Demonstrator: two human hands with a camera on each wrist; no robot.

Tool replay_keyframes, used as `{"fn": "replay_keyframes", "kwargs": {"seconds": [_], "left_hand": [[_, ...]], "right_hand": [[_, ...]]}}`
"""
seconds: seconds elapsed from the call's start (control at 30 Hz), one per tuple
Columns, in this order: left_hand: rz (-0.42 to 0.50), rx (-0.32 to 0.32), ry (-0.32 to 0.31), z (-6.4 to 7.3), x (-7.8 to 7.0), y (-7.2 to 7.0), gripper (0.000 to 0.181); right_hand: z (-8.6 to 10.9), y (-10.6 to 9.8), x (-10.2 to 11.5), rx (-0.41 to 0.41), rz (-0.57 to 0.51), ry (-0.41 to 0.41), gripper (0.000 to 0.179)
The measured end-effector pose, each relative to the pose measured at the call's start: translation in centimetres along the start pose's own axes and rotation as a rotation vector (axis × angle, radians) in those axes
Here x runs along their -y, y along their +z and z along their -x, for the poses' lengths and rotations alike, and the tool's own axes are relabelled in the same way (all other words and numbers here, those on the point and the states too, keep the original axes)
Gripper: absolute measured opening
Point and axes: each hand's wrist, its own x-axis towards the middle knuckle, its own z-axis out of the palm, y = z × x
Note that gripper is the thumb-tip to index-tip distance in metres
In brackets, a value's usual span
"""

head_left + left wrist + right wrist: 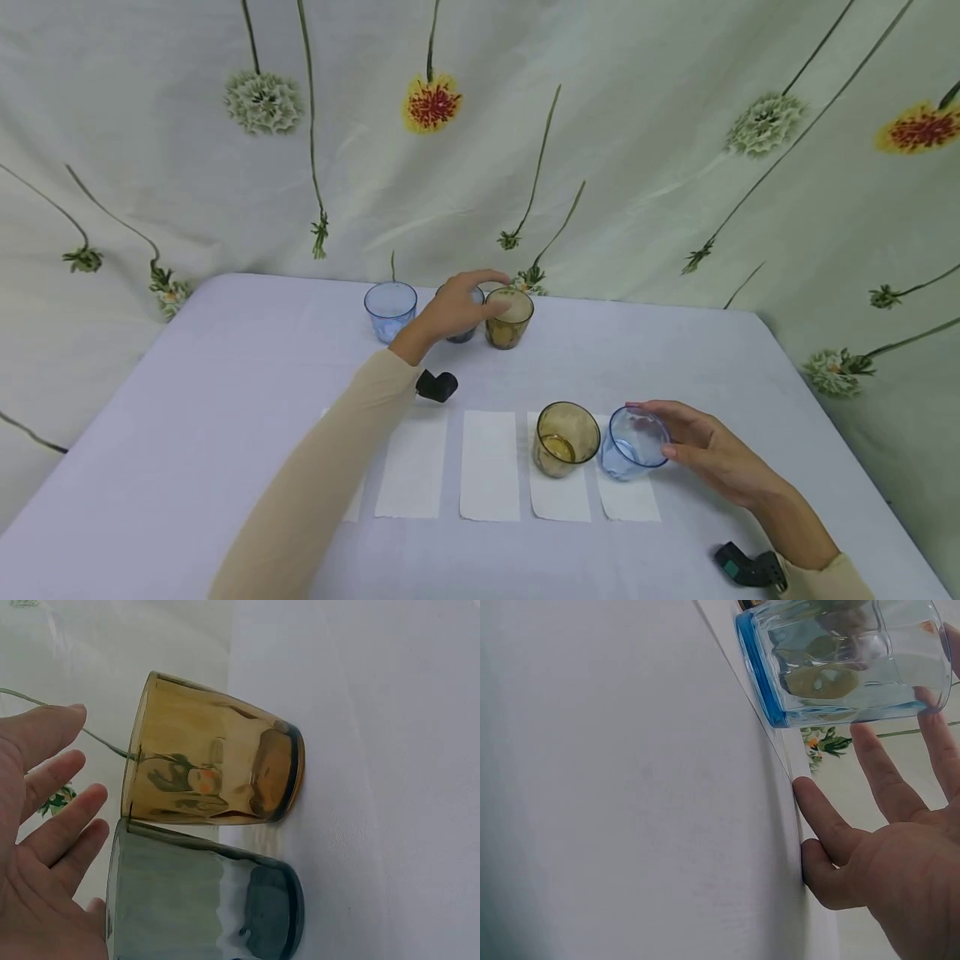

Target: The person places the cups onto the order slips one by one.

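Observation:
Over the back row of glasses reaches my left hand (457, 308), fingers spread, near the rim of an amber glass (506, 333). In the left wrist view its fingertips are apart from that amber glass (217, 757) and the grey-blue glass (195, 892) beside it. The hand partly hides the grey-blue glass (463, 335) in the head view. At the front right, my right hand (712, 446) holds a light blue glass (630, 462) by its rim between thumb and fingers. A second amber glass (555, 458) stands upright just left of it.
Several white paper strips (489, 475) lie in a row on the white-covered table (195, 417). Another light blue glass (390, 312) stands at the back left. Behind the table hangs a flower-patterned cloth (637, 167).

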Motion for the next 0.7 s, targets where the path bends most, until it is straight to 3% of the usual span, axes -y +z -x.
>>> {"fn": "replay_keyframes", "kwargs": {"seconds": [0.7], "left_hand": [[-0.226,0.122,0.0,-0.38,-0.54,0.62,0.062]], "right_hand": [[0.05,0.06,0.02,-0.004,-0.007,0.007,0.05]]}}
